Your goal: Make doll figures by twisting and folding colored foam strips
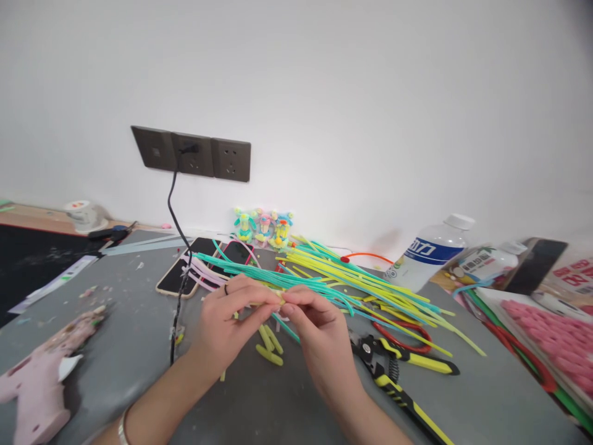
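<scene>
My left hand (pixel 236 315) and my right hand (pixel 319 327) meet above the grey table, fingertips together. Both pinch a small yellow pipe cleaner piece (pixel 280 298), mostly hidden by the fingers. Below them lie several short yellow-green pipe cleaner pieces (pixel 269 353). Behind my fingers spreads a bundle of long turquoise pipe cleaners (pixel 259 274) and yellow pipe cleaners (pixel 370 278). Yellow-and-black pliers (pixel 393 364) rest with their handles spread, right of my right hand.
A pink glue gun (pixel 44 383) lies at the left. Phones (pixel 178 281) sit beneath a black cable (pixel 172 204) that hangs from a wall socket. Three small fuzzy figures (pixel 264 228) stand against the wall. At right are a white bottle (pixel 433 250) and pink fuzzy coils (pixel 551 340).
</scene>
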`<state>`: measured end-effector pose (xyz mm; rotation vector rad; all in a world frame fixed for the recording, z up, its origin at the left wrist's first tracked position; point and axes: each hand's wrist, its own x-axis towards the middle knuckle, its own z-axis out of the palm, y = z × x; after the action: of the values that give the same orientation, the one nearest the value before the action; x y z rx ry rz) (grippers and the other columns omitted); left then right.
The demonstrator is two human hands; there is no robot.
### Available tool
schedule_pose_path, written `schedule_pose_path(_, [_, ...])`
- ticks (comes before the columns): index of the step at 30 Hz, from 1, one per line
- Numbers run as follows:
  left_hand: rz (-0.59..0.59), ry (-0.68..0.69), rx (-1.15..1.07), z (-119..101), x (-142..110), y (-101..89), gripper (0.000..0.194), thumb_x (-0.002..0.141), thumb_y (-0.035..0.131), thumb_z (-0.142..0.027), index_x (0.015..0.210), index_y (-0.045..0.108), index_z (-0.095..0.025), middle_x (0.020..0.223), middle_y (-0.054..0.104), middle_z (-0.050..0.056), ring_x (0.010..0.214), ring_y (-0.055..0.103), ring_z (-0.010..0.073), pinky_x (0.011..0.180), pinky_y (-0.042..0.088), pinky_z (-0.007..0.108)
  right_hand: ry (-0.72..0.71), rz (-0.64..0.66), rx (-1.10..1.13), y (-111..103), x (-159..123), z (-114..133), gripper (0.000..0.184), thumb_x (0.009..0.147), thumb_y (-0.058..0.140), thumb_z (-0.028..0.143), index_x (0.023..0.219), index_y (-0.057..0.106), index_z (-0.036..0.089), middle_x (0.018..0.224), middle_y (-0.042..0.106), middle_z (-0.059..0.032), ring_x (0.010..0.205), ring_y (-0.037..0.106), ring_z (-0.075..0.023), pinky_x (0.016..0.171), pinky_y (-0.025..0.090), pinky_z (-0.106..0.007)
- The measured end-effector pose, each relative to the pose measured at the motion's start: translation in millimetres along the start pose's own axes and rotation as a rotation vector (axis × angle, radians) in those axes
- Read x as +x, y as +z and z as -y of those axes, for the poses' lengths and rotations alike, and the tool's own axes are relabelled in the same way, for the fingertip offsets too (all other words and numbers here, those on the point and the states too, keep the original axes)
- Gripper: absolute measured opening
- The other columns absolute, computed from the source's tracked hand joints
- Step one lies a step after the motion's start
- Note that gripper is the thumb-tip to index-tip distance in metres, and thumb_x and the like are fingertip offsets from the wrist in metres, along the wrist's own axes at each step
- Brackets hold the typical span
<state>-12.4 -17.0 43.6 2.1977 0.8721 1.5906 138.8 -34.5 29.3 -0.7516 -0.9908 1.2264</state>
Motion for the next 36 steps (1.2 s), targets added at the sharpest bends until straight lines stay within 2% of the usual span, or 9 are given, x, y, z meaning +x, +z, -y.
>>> schedule_pose_path(4, [-0.004,-0.023,-0.024,1,0,0.3,0.009,0.084,0.068,-0.011,0.081,0.071,-0.019,0.075,0.073,0.0,0.068,0.066,0.0109,0.062,0.052,0.018,-0.076,0.056,-0.085,-5,3,2,0.013,0.076,0.075,0.014,0.076,0.079,0.027,0.076,0.067,-0.0001,0.072,0.063,-0.0131,0.063,0.053,-0.023])
schedule_pose_path(9, [-0.025,-0.114,-0.033,0,-1,1.0,0.008,0.08,0.072,-0.012,0.077,0.072,-0.019,0.072,0.074,-0.001,0.062,0.065,0.0103,0.053,0.049,0.016,-0.142,0.096,-0.112,-8,5,2,0.014,0.077,0.074,0.014,0.079,0.079,0.027,0.075,0.065,0.0001,0.068,0.062,-0.0134,0.06,0.054,-0.025])
schedule_pose_path(19, [-0.054,-0.13,0.048,1,0,1.2,0.008,0.076,0.076,-0.012,0.073,0.073,-0.019,0.069,0.074,-0.002,0.056,0.062,0.0094,0.05,0.046,0.017,-0.111,0.109,-0.105,-7,6,1,0.015,0.078,0.073,0.014,0.081,0.079,0.028,0.075,0.068,0.0005,0.065,0.063,-0.0128,0.059,0.054,-0.023])
schedule_pose_path(25, [-0.013,-0.181,0.045,1,2,-1.7,0.011,0.079,0.075,-0.018,0.069,0.072,-0.019,0.066,0.073,-0.001,0.057,0.062,0.0101,0.048,0.045,0.017,-0.072,0.161,-0.111,-10,7,3,0.012,0.08,0.073,0.016,0.079,0.078,0.026,0.073,0.068,0.0009,0.067,0.063,-0.0116,0.062,0.053,-0.022])
schedule_pose_path(31, [0.015,-0.098,0.017,3,2,-3.1,0.007,0.078,0.076,-0.018,0.073,0.072,-0.018,0.068,0.072,-0.001,0.06,0.063,0.0098,0.053,0.048,0.016,0.066,0.284,-0.1,-20,12,6,0.004,0.082,0.074,0.022,0.08,0.077,0.024,0.074,0.068,0.0005,0.067,0.062,-0.0112,0.064,0.05,-0.022])
schedule_pose_path(36, [0.046,-0.013,-0.01,3,2,-1.9,0.006,0.081,0.073,-0.013,0.08,0.069,-0.018,0.073,0.071,0.0,0.065,0.065,0.0102,0.06,0.05,0.016,0.11,0.321,-0.122,-24,14,10,0.005,0.084,0.073,0.025,0.08,0.075,0.022,0.074,0.067,0.0002,0.069,0.062,-0.0115,0.067,0.05,-0.022])
